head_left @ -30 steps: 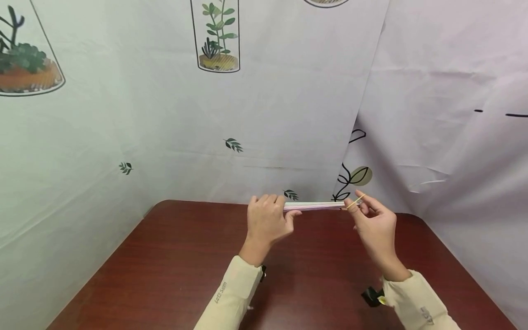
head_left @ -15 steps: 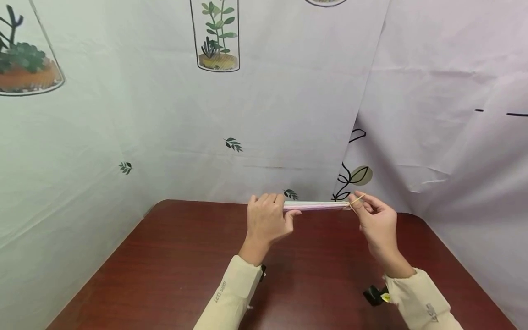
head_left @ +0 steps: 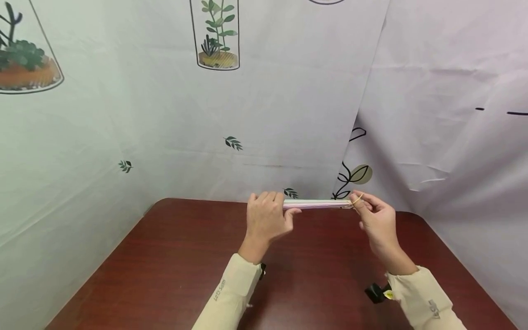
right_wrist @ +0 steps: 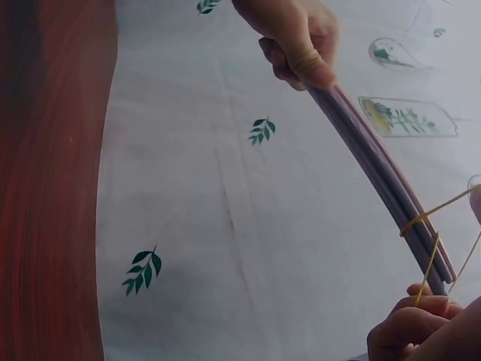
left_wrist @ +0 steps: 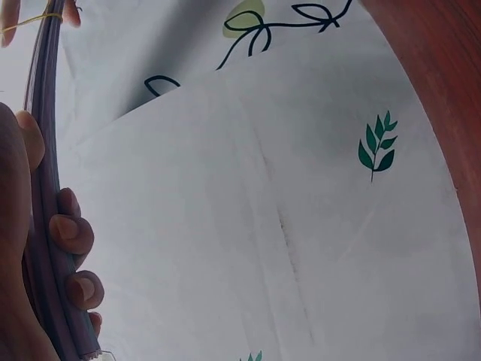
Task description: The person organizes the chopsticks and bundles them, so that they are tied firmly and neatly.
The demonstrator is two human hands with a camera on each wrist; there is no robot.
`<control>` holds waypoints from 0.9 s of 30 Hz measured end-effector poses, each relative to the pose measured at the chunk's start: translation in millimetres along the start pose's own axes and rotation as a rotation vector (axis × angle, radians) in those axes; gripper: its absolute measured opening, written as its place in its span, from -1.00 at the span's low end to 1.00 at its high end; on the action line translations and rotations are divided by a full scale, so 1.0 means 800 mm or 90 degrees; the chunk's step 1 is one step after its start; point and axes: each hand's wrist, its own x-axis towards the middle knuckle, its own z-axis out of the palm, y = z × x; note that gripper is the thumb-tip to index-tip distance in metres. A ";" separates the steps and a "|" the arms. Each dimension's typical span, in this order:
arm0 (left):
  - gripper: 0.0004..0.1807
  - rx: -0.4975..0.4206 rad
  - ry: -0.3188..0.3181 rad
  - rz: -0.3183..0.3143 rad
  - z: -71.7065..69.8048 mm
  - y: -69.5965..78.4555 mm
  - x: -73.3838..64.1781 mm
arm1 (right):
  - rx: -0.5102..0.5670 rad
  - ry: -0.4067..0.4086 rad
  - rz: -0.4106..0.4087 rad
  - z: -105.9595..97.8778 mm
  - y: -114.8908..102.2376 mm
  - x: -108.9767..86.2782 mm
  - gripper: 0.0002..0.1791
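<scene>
A bundle of long, slim, straw-like sticks (head_left: 315,204), white and pinkish purple, is held level above the far edge of the table. My left hand (head_left: 266,220) grips its left part, fingers wrapped over the top and thumb along the near side. At the right end, my right hand (head_left: 379,222) works a thin yellow rubber band (right_wrist: 446,204). One loop of the band circles the bundle close to its end, while other strands stretch out to the thumb and fingers. In the left wrist view, curled fingertips (left_wrist: 71,233) press the bundle (left_wrist: 46,165).
Below the hands spreads a dark reddish-brown table (head_left: 189,256). White cloth (head_left: 288,114) printed with plants and leaves hangs behind it and at both sides. A black wrist-camera piece (head_left: 374,293) sticks out from the right sleeve.
My right hand has shifted slightly right, and its thumb and finger have come closer together on the rubber band. The left hand and the bundle stay almost still.
</scene>
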 end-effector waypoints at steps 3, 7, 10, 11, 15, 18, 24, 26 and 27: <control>-0.47 -0.001 0.001 0.005 0.000 0.001 0.000 | 0.005 -0.019 0.009 -0.004 0.001 0.002 -0.90; -0.46 0.004 -0.005 0.006 -0.001 0.002 0.001 | 0.012 -0.042 0.001 -0.007 0.003 0.004 -0.89; -0.46 0.005 -0.007 0.007 -0.002 0.002 0.001 | 0.014 -0.064 -0.012 -0.007 0.004 0.004 -0.88; -0.46 0.003 -0.007 0.008 -0.002 0.001 0.001 | 0.012 -0.072 -0.014 -0.007 0.004 0.004 -0.87; -0.47 -0.004 -0.012 0.008 -0.004 0.001 0.000 | -0.009 -0.112 -0.021 -0.008 0.003 0.006 -0.81; -0.47 -0.006 -0.016 0.008 -0.005 0.001 0.001 | -0.026 -0.149 -0.028 -0.009 0.003 0.008 -0.75; -0.47 -0.011 -0.013 0.020 -0.007 0.000 0.004 | -0.050 -0.213 -0.041 -0.013 0.004 0.011 -0.72; -0.46 -0.012 -0.011 0.026 -0.008 0.000 0.005 | -0.076 -0.234 -0.046 -0.015 0.003 0.014 -0.74; -0.46 -0.011 -0.012 0.028 -0.008 0.000 0.005 | -0.096 -0.246 -0.050 -0.016 0.003 0.016 -0.75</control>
